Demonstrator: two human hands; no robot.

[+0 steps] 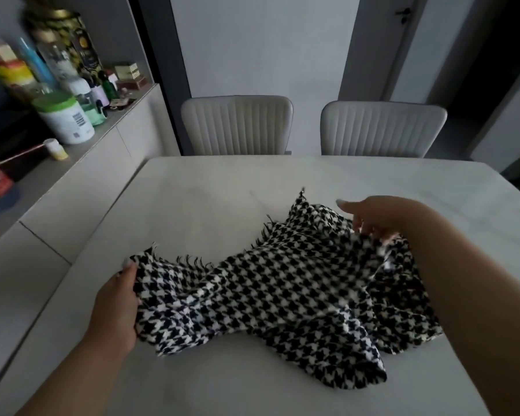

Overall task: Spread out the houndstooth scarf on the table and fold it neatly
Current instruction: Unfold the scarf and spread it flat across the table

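A black-and-white houndstooth scarf (276, 286) lies rumpled across the white table (210, 199), fringe along its far edge. My left hand (117, 304) grips the scarf's left end, fingers tucked under the cloth and thumb on top. My right hand (379, 219) holds the cloth at its far right part, lower fingers curled into a bunched fold while the index finger points left. Both ends look lifted slightly off the table; the near part trails toward me in loose folds.
Two pale ribbed chairs (237, 124) (382, 127) stand at the table's far side. A sideboard (81, 163) along the left carries a white tub with a green lid (63, 118), bottles and tins.
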